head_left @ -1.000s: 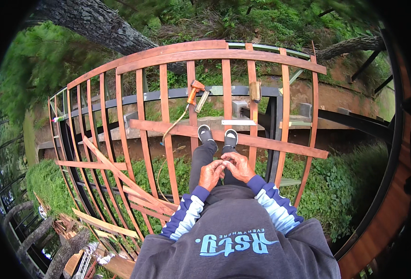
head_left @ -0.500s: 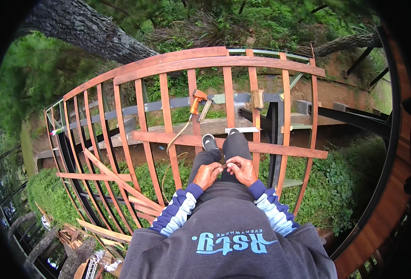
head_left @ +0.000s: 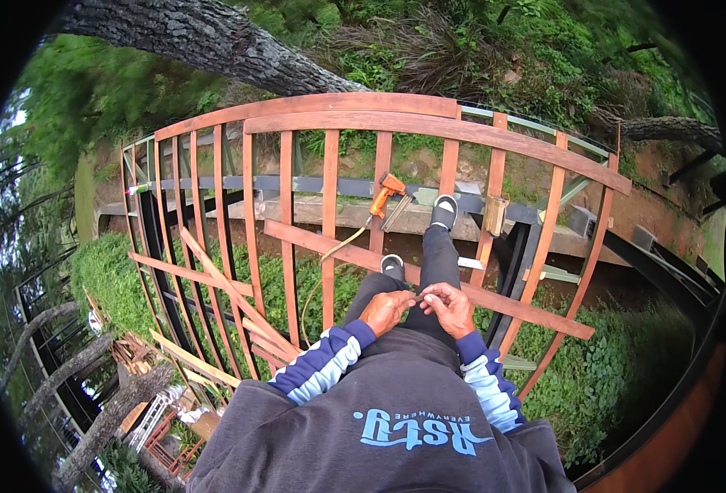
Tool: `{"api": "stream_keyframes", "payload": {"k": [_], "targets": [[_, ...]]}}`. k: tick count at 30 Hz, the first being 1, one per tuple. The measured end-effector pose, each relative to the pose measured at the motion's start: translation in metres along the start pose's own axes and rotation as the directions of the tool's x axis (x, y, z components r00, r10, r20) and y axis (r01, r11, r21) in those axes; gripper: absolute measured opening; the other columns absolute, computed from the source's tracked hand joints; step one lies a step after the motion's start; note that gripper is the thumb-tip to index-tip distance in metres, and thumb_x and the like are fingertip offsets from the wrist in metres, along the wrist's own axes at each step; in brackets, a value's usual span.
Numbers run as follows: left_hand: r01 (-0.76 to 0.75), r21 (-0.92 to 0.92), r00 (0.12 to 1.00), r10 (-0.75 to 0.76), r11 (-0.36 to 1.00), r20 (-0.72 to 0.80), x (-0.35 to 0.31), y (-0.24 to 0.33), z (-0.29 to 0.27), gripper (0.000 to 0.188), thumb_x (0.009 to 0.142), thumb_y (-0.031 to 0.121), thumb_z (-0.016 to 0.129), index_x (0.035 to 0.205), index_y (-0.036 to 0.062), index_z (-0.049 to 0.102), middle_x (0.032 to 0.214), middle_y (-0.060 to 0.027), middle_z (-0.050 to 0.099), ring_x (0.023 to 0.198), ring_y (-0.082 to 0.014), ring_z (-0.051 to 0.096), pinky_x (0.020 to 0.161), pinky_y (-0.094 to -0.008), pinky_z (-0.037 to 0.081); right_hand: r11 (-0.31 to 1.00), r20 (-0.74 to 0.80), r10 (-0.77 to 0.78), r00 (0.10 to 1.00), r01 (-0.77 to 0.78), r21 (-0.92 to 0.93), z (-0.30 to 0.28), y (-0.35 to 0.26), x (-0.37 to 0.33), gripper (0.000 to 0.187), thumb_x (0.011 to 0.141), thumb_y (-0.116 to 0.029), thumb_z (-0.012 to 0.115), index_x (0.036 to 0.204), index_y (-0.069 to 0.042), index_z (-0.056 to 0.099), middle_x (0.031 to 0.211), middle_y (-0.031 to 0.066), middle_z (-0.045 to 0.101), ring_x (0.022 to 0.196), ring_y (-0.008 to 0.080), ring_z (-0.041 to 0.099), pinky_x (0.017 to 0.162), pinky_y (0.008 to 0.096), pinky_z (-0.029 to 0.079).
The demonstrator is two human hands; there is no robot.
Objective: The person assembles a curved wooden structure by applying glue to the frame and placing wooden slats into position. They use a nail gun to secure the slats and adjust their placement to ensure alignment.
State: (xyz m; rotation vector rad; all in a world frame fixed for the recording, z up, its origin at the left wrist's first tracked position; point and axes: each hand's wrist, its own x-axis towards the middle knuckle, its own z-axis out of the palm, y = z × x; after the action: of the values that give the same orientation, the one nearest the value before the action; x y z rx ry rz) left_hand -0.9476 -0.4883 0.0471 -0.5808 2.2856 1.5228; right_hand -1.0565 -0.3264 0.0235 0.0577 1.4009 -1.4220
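Note:
My left hand (head_left: 386,312) and my right hand (head_left: 448,310) meet in front of my lap, fingers curled and pinched close together. Between the fingertips there seems to be something small and thin, too small to name. Beyond them a long reddish plank (head_left: 527,309) lies across the wooden joists. An orange nail gun (head_left: 389,192) rests on a joist and the steel beam, its magazine (head_left: 397,214) pointing toward me. A pale hose (head_left: 348,240) trails from it. My right shoe (head_left: 444,211) is on the beam; my left shoe (head_left: 392,265) is near the plank.
Open gaps between the joists (head_left: 330,205) show plants and ground below. A wooden block (head_left: 495,217) sits on a joist at right, near a white flat piece (head_left: 470,263). Loose boards (head_left: 235,287) lie across the left joists. A tree trunk (head_left: 240,49) crosses behind the frame.
My right foot has stepped forward onto the steel beam. The view has shifted, so the frame appears farther right and lower. Both hands stay together, with a slightly wider gap at the fingers.

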Motion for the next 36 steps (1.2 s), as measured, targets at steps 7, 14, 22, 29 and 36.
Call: {"api": "stream_keyframes", "payload": {"k": [7, 14, 22, 29, 36], "targets": [[0.040, -0.058, 0.999, -0.041, 0.998, -0.022, 0.061, 0.030, 0.006, 0.023, 0.090, 0.015, 0.064, 0.109, 0.0017, 0.063, 0.092, -0.0168, 0.069, 0.084, -0.0354, 0.067, 0.071, -0.0397, 0.053, 0.999, -0.018, 0.031, 0.999, -0.031, 0.007, -0.046, -0.034, 0.030, 0.014, 0.092, -0.006, 0.060, 0.101, 0.003, 0.066, 0.090, 0.0077, 0.068, 0.077, 0.0130, 0.066, 0.063, 0.0250, 0.054], [0.366, -0.053, 0.929, -0.368, 0.929, -0.037, 0.087, 0.006, -0.013, 0.037, 0.094, 0.029, 0.060, 0.124, 0.0061, 0.056, 0.092, -0.0204, 0.069, 0.084, -0.0373, 0.067, 0.071, -0.0416, 0.053, 0.969, -0.160, -0.082, 0.984, 0.040, -0.245, -0.110, -0.057, 0.097, 0.011, 0.091, -0.003, 0.060, 0.098, 0.003, 0.067, 0.095, 0.0066, 0.065, 0.074, 0.0104, 0.063, 0.060, 0.0231, 0.052], [0.431, 0.135, 0.897, -0.407, 0.892, -0.174, 0.133, -0.105, -0.051, 0.034, 0.094, 0.031, 0.059, 0.115, 0.0042, 0.061, 0.099, -0.0189, 0.068, 0.093, -0.0383, 0.065, 0.080, -0.0433, 0.051, 0.791, -0.232, -0.427, 0.874, 0.236, -0.565, -0.182, -0.053, 0.230, 0.012, 0.090, 0.000, 0.059, 0.099, 0.002, 0.066, 0.094, 0.0089, 0.066, 0.072, 0.0122, 0.064, 0.061, 0.0248, 0.052], [-0.033, 0.518, 0.999, 0.013, 0.854, 0.043, 0.331, -0.273, -0.074, 0.057, 0.088, 0.040, 0.066, 0.127, 0.0023, 0.051, 0.116, -0.0194, 0.058, 0.112, -0.0366, 0.053, 0.093, -0.0433, 0.046, 0.626, -0.275, -0.615, 0.739, 0.246, -0.740, -0.203, 0.014, 0.372, 0.014, 0.088, 0.004, 0.059, 0.100, 0.000, 0.064, 0.097, 0.0133, 0.067, 0.079, 0.0231, 0.067, 0.068, 0.0307, 0.053], [-0.331, 0.733, 0.909, 0.409, 0.594, 0.079, 0.560, -0.391, -0.045, 0.117, 0.062, 0.070, 0.072, 0.147, 0.0041, 0.027, 0.149, -0.0195, 0.030, 0.139, -0.0388, 0.026, 0.116, -0.0503, 0.022, 0.258, -0.017, -0.795, 0.606, 0.313, -0.914, -0.240, 0.075, 0.559, 0.017, 0.084, 0.004, 0.065, 0.100, 0.000, 0.063, 0.094, 0.0153, 0.068, 0.085, 0.0319, 0.068, 0.073, 0.0340, 0.054]]}}
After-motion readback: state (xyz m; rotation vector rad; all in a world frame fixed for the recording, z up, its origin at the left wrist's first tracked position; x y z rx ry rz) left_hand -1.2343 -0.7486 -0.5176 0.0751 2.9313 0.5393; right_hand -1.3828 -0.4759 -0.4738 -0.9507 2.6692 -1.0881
